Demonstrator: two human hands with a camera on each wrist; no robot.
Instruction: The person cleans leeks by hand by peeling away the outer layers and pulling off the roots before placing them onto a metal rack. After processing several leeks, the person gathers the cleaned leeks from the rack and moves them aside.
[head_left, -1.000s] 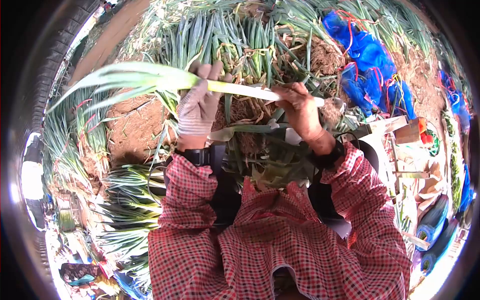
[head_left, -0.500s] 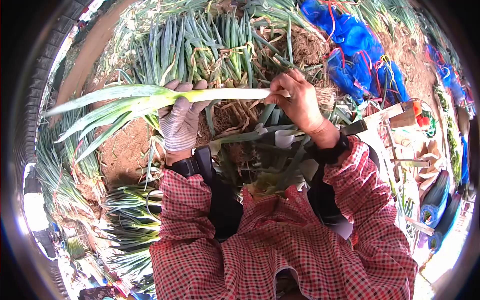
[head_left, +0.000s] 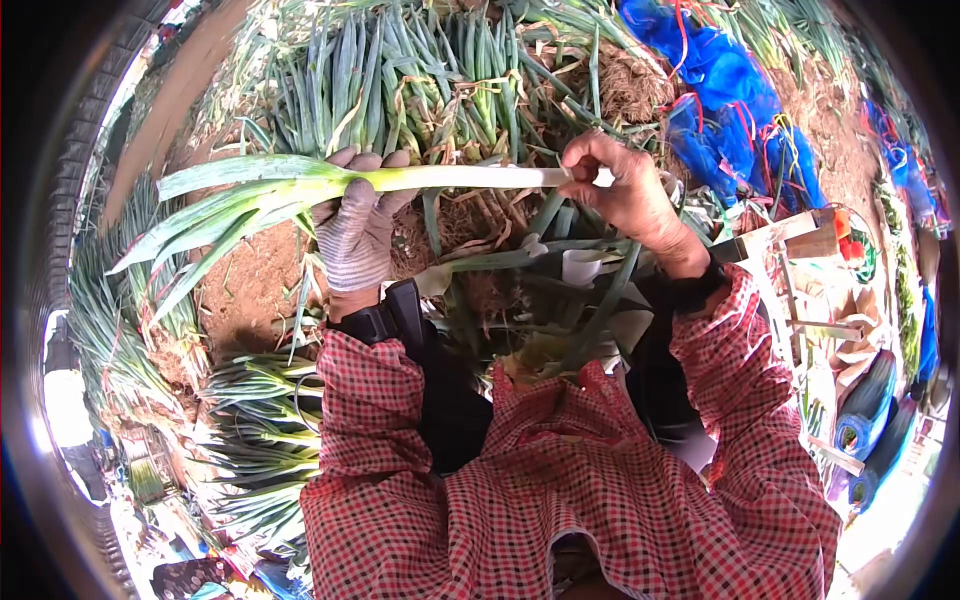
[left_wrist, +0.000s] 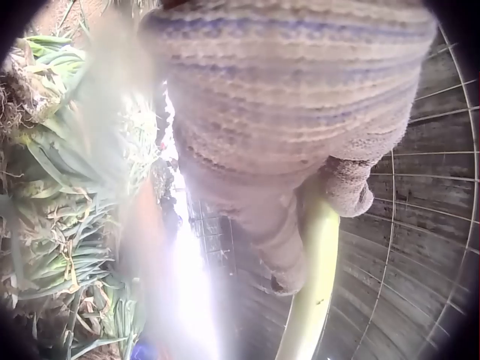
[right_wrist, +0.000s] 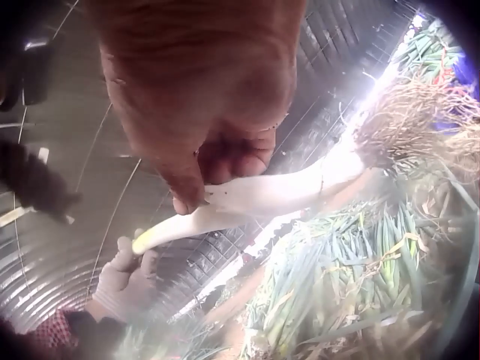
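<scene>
A long green onion (head_left: pixel 470 177) lies nearly level across the front of the body, its leaves (head_left: pixel 235 195) fanning to the left. My left hand (head_left: pixel 358 235), in a striped knit glove, grips it where green turns to white; in the left wrist view, the gloved fingers wrap around the pale stalk (left_wrist: pixel 319 262). The bare right hand (head_left: pixel 635 195) pinches the white stalk between thumb and fingers. Seen from the right wrist, the thumb presses the white skin (right_wrist: pixel 277 195), and a shaggy tuft of roots (right_wrist: pixel 412 116) hangs beyond. In the head view, the right hand hides the root end.
Rows of green onions (head_left: pixel 390 90) lie ahead, with more bunches (head_left: pixel 265 430) at the lower left. Blue netting (head_left: pixel 725 80) with red cords sits at the upper right. A wooden frame (head_left: pixel 775 235) stands beside the right arm. Loose stalks (head_left: pixel 520 258) lie below the hands.
The onion has turned from a slant to nearly level. My right hand has shifted to a thumb-and-finger pinch on the white stalk, and the roots have gone out of sight in the head view.
</scene>
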